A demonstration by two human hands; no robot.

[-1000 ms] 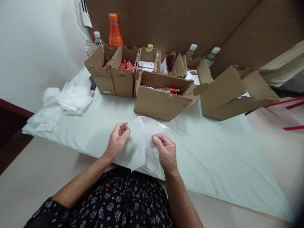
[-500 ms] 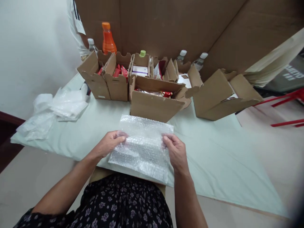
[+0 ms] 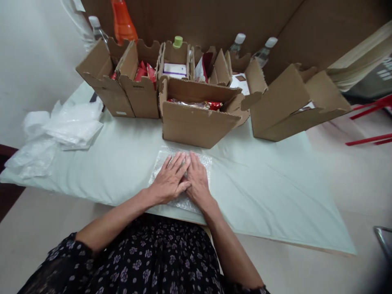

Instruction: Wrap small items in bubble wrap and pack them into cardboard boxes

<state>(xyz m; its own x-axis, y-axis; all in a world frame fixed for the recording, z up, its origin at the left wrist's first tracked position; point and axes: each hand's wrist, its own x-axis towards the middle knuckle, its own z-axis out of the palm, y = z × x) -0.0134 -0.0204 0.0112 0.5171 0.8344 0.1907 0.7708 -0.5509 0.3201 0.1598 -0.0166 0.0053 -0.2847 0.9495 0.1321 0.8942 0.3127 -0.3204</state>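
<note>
A sheet of clear bubble wrap point(image 3: 186, 203) lies flat on the pale green cloth near the table's front edge. My left hand point(image 3: 170, 179) rests palm down on it, fingers stretched forward. Beside it, my right hand point(image 3: 197, 177) is also laid flat on the wrap, its fingers pointing away from me. The two hands touch, with the left thumb crossing over the right hand. Part of the sheet is hidden under them. Just beyond its far edge stands a cardboard box point(image 3: 196, 124) holding red and clear wrapped packets.
Several open cardboard boxes point(image 3: 142, 98) stand in a row behind, with another box point(image 3: 281, 106) at the right. An orange bottle point(image 3: 124, 22) and bottles with white caps point(image 3: 240, 38) rise behind them. Crumpled plastic wrapping point(image 3: 73, 124) lies on the cloth point(image 3: 275, 196) at the left.
Both hands have let go of the bubble wrap's sides and come together flat on top of it. The sheet now lies down on the cloth. The view has tilted downward.
</note>
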